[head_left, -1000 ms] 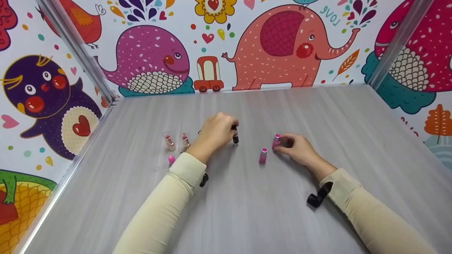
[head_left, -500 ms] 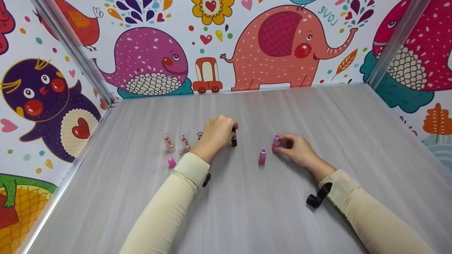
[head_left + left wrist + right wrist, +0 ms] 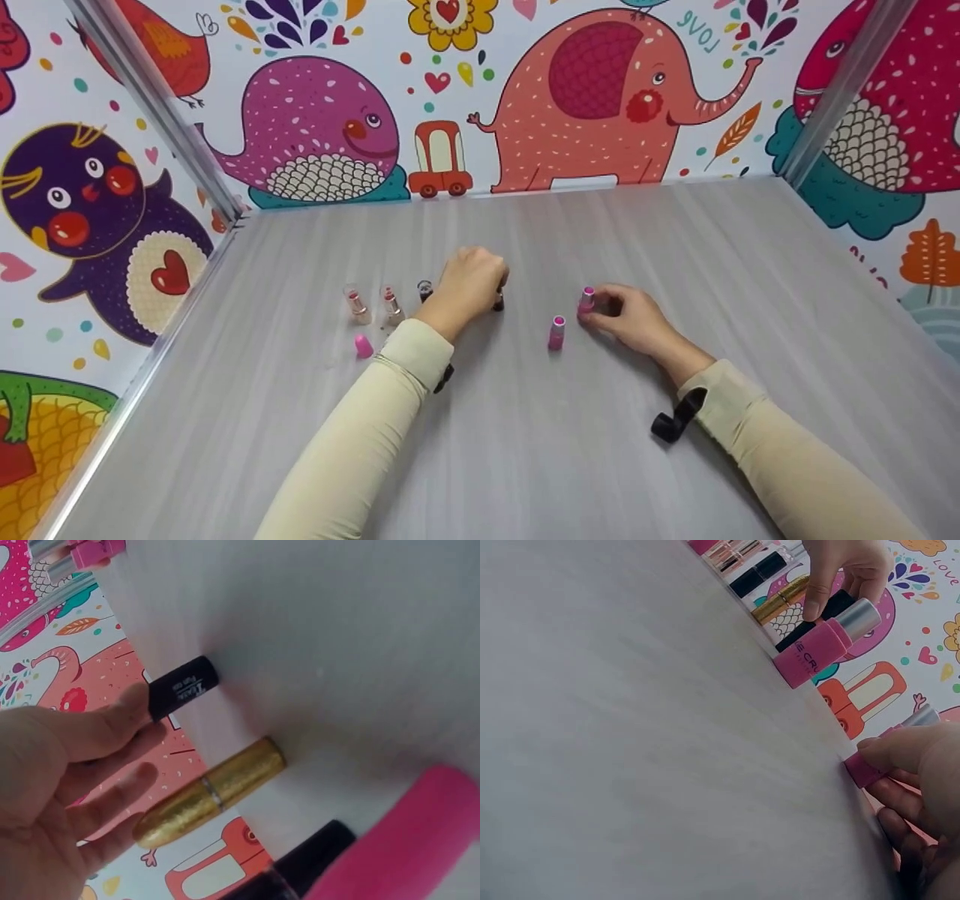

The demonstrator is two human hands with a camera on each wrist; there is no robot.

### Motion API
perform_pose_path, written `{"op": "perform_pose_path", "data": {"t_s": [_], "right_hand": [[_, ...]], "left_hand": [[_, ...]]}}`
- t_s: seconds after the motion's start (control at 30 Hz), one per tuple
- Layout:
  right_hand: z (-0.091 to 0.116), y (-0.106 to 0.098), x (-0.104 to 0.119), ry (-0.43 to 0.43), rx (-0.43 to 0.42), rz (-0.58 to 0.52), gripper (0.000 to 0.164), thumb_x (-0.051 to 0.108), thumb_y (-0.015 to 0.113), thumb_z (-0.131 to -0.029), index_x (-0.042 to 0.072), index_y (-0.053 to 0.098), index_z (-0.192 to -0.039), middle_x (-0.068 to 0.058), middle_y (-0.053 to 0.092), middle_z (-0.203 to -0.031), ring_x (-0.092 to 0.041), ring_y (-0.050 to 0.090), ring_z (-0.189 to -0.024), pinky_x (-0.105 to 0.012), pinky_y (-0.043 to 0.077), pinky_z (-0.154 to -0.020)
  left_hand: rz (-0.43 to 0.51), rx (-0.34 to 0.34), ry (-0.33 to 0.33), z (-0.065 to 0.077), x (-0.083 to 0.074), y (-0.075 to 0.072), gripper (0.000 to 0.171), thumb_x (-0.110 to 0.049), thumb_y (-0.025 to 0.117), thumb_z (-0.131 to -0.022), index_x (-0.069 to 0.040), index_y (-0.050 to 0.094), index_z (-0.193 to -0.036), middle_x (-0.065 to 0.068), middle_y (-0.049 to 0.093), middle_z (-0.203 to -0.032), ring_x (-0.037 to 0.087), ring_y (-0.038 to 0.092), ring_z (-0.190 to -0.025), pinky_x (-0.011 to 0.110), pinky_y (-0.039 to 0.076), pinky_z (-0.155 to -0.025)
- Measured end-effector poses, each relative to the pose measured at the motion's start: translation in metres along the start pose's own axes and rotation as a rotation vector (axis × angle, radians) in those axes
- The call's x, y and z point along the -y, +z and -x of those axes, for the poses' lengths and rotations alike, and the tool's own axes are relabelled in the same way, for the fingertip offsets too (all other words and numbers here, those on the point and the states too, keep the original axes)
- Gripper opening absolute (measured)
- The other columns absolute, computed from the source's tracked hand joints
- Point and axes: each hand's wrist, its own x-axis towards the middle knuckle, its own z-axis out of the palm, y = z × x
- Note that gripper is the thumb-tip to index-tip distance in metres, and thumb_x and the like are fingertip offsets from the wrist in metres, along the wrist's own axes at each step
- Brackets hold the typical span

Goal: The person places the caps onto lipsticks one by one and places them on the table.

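My left hand pinches a black lipstick tube between thumb and finger; the tube stands upright on the table, and its upper part is hidden by the fingers. Close beside that hand in the left wrist view is a gold lipstick tube, its tip near the lower fingers; I cannot tell if they touch. My right hand pinches an uncapped pink lipstick with a silver collar, standing on the table. A matching pink lipstick stands untouched, left of and nearer than the held one.
Left of my left hand stand two pale rose-gold lipsticks with clear tops, and a black one with a clear top. A pink rounded piece stands in front of them. Printed panels border the grey table.
My left hand has shifted and turned slightly over the black lipstick tube, so less of the tube shows in the head view. My right hand has stayed in place with the pink lipstick.
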Motion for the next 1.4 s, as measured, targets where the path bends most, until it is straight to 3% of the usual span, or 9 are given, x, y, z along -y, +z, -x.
{"op": "perform_pose_path", "data": {"t_s": [0.2, 0.4, 0.5, 0.7, 0.87, 1.0, 1.13, 1.23, 1.4], "right_hand": [[0.000, 0.000, 0.001, 0.005, 0.019, -0.002, 0.031, 0.014, 0.083, -0.093, -0.001, 0.074, -0.118, -0.014, 0.074, -0.110, -0.025, 0.062, -0.100, -0.041, 0.050, -0.091], [0.001, 0.001, 0.001, 0.028, 0.023, 0.000, 0.033, 0.014, 0.083, -0.093, -0.002, 0.074, -0.121, -0.016, 0.074, -0.113, -0.027, 0.062, -0.103, -0.043, 0.049, -0.094], [0.000, 0.003, 0.003, 0.027, 0.026, -0.003, 0.033, 0.014, 0.083, -0.093, -0.002, 0.074, -0.121, -0.017, 0.074, -0.115, -0.028, 0.063, -0.105, -0.043, 0.050, -0.095], [-0.001, 0.003, 0.003, 0.009, 0.021, -0.012, 0.033, 0.013, 0.083, -0.092, -0.003, 0.074, -0.120, -0.018, 0.075, -0.114, -0.028, 0.064, -0.104, -0.041, 0.050, -0.094], [0.000, 0.000, 0.001, 0.001, 0.015, -0.019, 0.033, 0.012, 0.083, -0.092, -0.004, 0.074, -0.120, -0.018, 0.074, -0.114, -0.028, 0.064, -0.103, -0.042, 0.050, -0.093], [0.001, 0.000, 0.000, 0.001, 0.013, -0.006, 0.034, 0.011, 0.083, -0.092, -0.004, 0.073, -0.121, -0.018, 0.074, -0.114, -0.026, 0.063, -0.103, -0.041, 0.050, -0.093], [0.001, 0.000, -0.001, -0.002, 0.019, -0.002, 0.035, 0.012, 0.083, -0.093, -0.004, 0.073, -0.123, -0.018, 0.074, -0.115, -0.027, 0.062, -0.105, -0.043, 0.050, -0.095], [0.001, -0.001, -0.001, -0.004, 0.021, -0.005, 0.035, 0.011, 0.082, -0.093, -0.004, 0.073, -0.123, -0.018, 0.074, -0.115, -0.029, 0.063, -0.105, -0.045, 0.050, -0.096], [0.002, 0.000, -0.001, -0.014, 0.024, -0.010, 0.034, 0.010, 0.082, -0.093, -0.004, 0.073, -0.123, -0.018, 0.074, -0.115, -0.028, 0.064, -0.105, -0.044, 0.051, -0.096]], "left_hand": [[0.036, 0.029, -0.027, -0.003, 0.003, -0.001, 0.009, -0.001, 0.075, -0.096, -0.005, 0.082, -0.092, 0.009, 0.077, -0.088, 0.030, 0.069, -0.086, 0.043, 0.058, -0.085], [-0.007, 0.036, 0.033, -0.007, 0.003, 0.001, 0.008, 0.000, 0.075, -0.095, -0.004, 0.082, -0.093, 0.010, 0.078, -0.090, 0.032, 0.072, -0.087, 0.045, 0.058, -0.085], [-0.017, 0.051, 0.033, -0.007, 0.004, -0.001, 0.008, -0.001, 0.076, -0.094, -0.004, 0.082, -0.099, 0.011, 0.079, -0.095, 0.032, 0.072, -0.093, 0.046, 0.056, -0.089], [-0.032, 0.090, -0.002, -0.006, 0.004, -0.010, 0.035, -0.012, 0.084, -0.093, -0.007, 0.077, -0.127, 0.012, 0.078, -0.119, 0.032, 0.068, -0.113, 0.046, 0.052, -0.101], [-0.062, 0.035, 0.018, 0.001, 0.003, -0.025, 0.050, -0.025, 0.088, -0.091, -0.009, 0.073, -0.136, 0.011, 0.074, -0.130, 0.030, 0.064, -0.119, 0.044, 0.052, -0.104], [-0.033, -0.090, 0.054, 0.023, 0.005, -0.042, 0.044, -0.029, 0.085, -0.094, -0.009, 0.074, -0.132, 0.011, 0.073, -0.126, 0.029, 0.063, -0.117, 0.042, 0.052, -0.099], [0.057, -0.252, 0.076, 0.061, 0.016, -0.057, 0.028, -0.022, 0.085, -0.094, -0.008, 0.079, -0.117, 0.009, 0.074, -0.112, 0.029, 0.064, -0.108, 0.044, 0.053, -0.090], [0.111, -0.298, 0.017, 0.088, 0.028, -0.068, 0.018, -0.018, 0.084, -0.095, -0.007, 0.081, -0.108, 0.008, 0.074, -0.104, 0.029, 0.065, -0.102, 0.046, 0.054, -0.088], [0.213, -0.268, -0.155, 0.122, 0.050, -0.086, 0.015, -0.016, 0.081, -0.097, -0.007, 0.081, -0.108, 0.008, 0.076, -0.102, 0.029, 0.068, -0.099, 0.049, 0.056, -0.090]]}}
